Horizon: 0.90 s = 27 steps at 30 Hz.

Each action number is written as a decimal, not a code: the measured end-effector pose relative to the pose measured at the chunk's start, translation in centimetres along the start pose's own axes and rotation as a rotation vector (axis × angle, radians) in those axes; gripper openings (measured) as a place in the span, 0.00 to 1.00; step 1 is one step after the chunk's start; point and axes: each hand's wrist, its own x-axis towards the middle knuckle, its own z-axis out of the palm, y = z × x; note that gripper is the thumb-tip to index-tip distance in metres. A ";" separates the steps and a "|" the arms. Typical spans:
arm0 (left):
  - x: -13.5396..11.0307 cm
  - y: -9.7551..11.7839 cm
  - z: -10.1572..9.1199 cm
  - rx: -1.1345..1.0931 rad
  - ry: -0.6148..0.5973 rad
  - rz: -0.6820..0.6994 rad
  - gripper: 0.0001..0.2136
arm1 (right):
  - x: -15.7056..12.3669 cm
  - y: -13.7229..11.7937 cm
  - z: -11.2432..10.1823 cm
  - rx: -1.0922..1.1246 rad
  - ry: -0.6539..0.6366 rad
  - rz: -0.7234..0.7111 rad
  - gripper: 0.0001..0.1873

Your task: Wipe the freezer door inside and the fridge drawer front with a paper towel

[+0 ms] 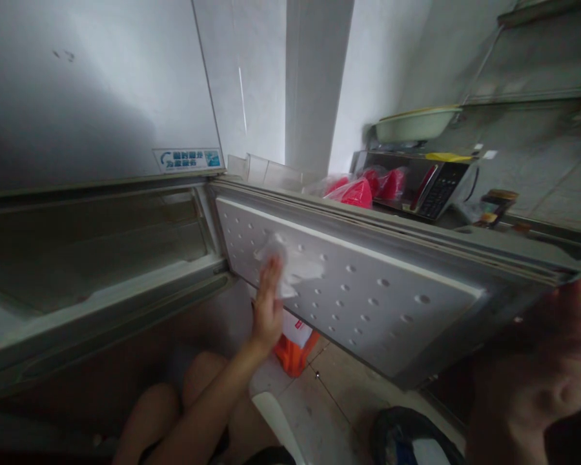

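My left hand presses a white cloth flat against the inner panel of an open fridge door, a pale panel dotted with small round dimples. The fingers lie against the cloth, near the hinge side of the door. My right hand grips the outer free edge of the door at the far right, fingers curled round its rim. The open compartment of the fridge lies to the left, dim and shelf-lined.
An orange and white bottle stands on the tiled floor under the door. Red bags and a microwave with a bowl on top sit behind the door. My bare knees are at the bottom.
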 end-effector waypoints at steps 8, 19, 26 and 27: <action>5.2 -7.0 -10.0 -0.228 0.629 -0.477 0.07 | 0.4 0.1 0.0 -0.039 -0.065 -0.248 0.23; 9.5 -7.6 -5.7 -0.398 0.549 -0.443 0.06 | -0.4 -0.9 1.1 -0.036 0.047 -0.170 0.20; 11.6 -7.9 -5.3 -0.242 0.437 -0.382 0.13 | -0.5 -1.1 1.3 -0.113 0.083 -0.239 0.20; 12.0 -7.6 -5.1 -0.218 0.427 -0.361 0.14 | -0.5 -1.1 1.3 -0.092 0.063 -0.235 0.21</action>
